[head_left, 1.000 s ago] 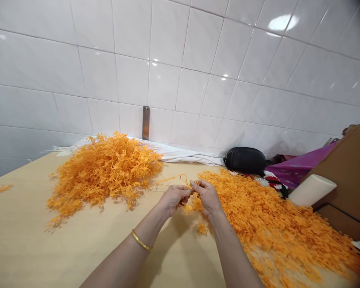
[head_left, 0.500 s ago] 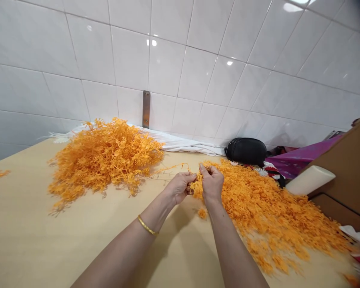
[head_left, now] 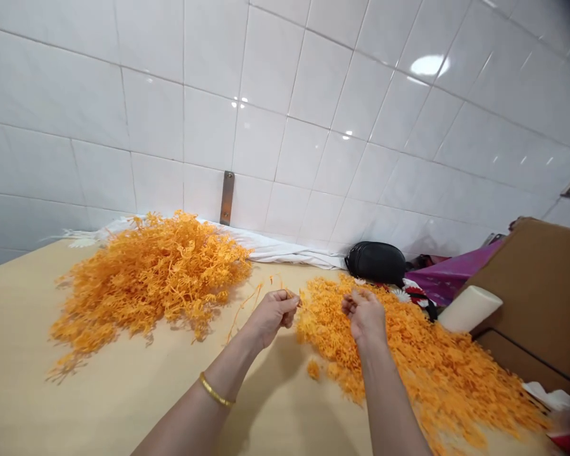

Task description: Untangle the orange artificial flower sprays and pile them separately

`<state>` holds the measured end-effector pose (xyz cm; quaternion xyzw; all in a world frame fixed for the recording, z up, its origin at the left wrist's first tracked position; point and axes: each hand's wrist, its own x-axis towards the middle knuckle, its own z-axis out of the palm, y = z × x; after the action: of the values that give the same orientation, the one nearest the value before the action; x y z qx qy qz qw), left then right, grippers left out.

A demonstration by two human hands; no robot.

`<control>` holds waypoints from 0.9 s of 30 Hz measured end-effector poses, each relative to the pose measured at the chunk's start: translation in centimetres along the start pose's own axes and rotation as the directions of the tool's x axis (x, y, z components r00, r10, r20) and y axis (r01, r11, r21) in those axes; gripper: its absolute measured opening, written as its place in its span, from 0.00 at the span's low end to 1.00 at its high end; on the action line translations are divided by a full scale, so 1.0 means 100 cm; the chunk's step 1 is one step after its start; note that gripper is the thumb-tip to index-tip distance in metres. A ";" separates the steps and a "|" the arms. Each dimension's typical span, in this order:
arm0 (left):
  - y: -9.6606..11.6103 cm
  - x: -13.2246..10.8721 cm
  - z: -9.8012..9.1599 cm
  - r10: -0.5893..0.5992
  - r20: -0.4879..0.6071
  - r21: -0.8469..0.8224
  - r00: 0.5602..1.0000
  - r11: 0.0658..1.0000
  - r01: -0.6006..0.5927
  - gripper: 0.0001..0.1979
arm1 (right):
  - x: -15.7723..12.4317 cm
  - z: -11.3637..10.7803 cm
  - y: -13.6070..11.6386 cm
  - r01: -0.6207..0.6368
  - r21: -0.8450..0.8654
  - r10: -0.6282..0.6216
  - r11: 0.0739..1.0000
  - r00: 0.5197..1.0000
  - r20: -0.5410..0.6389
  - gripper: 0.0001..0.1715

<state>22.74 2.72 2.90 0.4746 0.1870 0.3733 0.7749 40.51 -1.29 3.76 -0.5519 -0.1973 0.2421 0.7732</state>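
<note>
My left hand is closed in a pinch on a thin orange flower stem, whose bare, sparse strands trail off to the left over the table. To its right, my right hand hovers over a spread heap of loose orange florets. Its fingers are curled in, and whatever may be between them is too small to make out. The two hands are apart. One small orange floret lies by itself just below the heap's left edge.
A bushy pile of orange flower sprays lies at the left. Behind the florets sits a black pouch. A cream cylinder leans by a cardboard box at the right. White cloth runs along the tiled wall.
My right hand has moved away from my left, to the right over the florets. The left hand still grips the stem. The view has tilted up and shifted slightly right.
</note>
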 end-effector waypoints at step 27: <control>0.000 -0.003 0.013 0.062 -0.058 -0.146 0.996 0.987 -0.070 0.09 | -0.003 0.013 0.006 -0.025 0.040 0.028 0.999 0.998 -0.054 0.13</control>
<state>23.41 1.76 3.49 0.4117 0.1636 0.4240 0.7899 39.40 -0.34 3.54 -0.5454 -0.1641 0.2412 0.7858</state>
